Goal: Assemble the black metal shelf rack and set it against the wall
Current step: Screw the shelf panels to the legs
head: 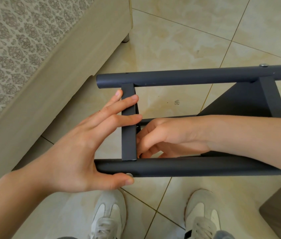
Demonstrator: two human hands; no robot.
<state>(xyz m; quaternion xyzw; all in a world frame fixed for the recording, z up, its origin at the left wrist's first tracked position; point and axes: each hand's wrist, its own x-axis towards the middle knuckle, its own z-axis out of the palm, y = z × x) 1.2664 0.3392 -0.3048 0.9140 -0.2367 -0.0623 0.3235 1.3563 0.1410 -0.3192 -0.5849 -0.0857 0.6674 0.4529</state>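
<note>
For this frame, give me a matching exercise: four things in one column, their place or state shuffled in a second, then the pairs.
1. left hand
2. right hand
3. white shoes
4. flat crossbar

A. on the tiled floor
B. joins the two round tubes
C. fingers curled, reaching between the tubes
D. straight fingers lying across black metal

Pairs: 1-D, 2-C, 3-A, 4-B

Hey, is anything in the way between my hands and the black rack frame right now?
Nothing visible is. Your left hand lies with straight fingers on the flat crossbar, thumb on the near tube by a bolt head. Your right hand reaches inside the frame, fingers curled beside that crossbar; whether they hold anything is hidden.
</note>
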